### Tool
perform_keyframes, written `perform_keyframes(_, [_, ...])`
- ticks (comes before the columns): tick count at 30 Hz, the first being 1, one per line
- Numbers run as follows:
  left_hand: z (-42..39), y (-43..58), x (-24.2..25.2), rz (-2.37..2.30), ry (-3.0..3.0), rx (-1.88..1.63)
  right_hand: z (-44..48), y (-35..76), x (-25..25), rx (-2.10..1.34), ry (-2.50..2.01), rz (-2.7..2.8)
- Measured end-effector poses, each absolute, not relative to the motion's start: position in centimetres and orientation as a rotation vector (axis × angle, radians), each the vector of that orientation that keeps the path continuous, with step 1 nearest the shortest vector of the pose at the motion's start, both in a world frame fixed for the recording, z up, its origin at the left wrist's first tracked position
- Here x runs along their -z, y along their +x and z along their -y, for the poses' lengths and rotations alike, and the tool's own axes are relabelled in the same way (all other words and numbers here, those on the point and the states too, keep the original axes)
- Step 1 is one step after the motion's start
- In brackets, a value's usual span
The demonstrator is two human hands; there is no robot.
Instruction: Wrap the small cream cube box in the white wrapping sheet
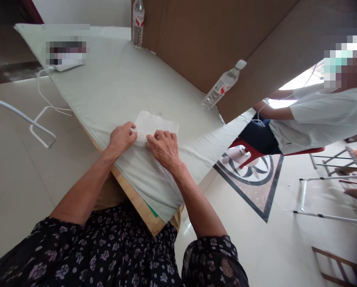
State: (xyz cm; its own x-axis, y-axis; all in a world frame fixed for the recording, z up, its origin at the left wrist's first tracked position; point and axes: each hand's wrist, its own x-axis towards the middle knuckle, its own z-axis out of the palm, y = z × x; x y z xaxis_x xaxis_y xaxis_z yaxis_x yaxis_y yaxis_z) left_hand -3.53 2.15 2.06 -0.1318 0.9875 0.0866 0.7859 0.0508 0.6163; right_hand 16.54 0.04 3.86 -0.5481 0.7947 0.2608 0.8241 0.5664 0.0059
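Note:
A thin white tissue [153, 122] lies spread on the cloth-covered table [112, 91], close to its near edge. The fingers of my left hand [122, 136] are curled and pinch its left side. My right hand [165, 148] rests over the lower right part, with bent fingers and thumb closed on the near edge. Along that near edge the tissue looks slightly folded or wrinkled. Its right lower part is hidden under my right hand.
A brown cardboard panel [193, 44] stands across the table. One plastic bottle [138, 24] is upright at its far end; another bottle [222, 87] is by its near end. A white device [69, 63] with a cable sits far left. Another person [310, 115] sits at right.

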Motion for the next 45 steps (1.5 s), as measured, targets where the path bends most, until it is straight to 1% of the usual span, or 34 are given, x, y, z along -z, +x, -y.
perform_keyframes(4, [-2.7,-4.1,-2.2,-2.024,1.778,-0.76,-0.2,16.7,-4.0,0.195,-1.346,2.596])
perform_keyframes(11, [-1.7,-5.9,-3.1,-1.962,1.619,-0.901,-0.2,16.7,-3.8,0.178,-1.33,2.581])
perform_keyframes(19, [-2.0,-4.7,-2.6,-2.102,1.696,-0.662,-0.4,16.7,-3.7,0.178,-1.32,2.571])
perform_keyframes(25, [-2.8,-4.1,-3.5,-1.934,1.66,-0.48,-0.4,16.6,-3.8,0.196,-1.32,2.596])
perform_keyframes(27, [-2.5,-4.2,-4.0,-1.873,1.628,-0.506,-0.5,16.6,-3.8,0.19,-1.314,2.59])
perform_keyframes(30, [-2.0,-4.1,-4.4,-1.805,1.588,-0.636,-0.5,16.5,-3.9,0.2,-1.315,2.591])
perform_keyframes(36, [-2.2,-2.0,-4.9,-1.872,1.501,-0.738,-0.4,16.2,-4.5,0.221,-1.351,2.639])
perform_keyframes(41, [-2.3,-1.4,-5.1,-1.938,1.447,-0.611,-0.2,16.1,-4.9,0.219,-1.383,2.678])
perform_keyframes(45, [-2.3,-1.7,-5.0,-1.986,1.609,-0.508,-0.1,16.0,-5.0,0.206,-1.391,2.682])
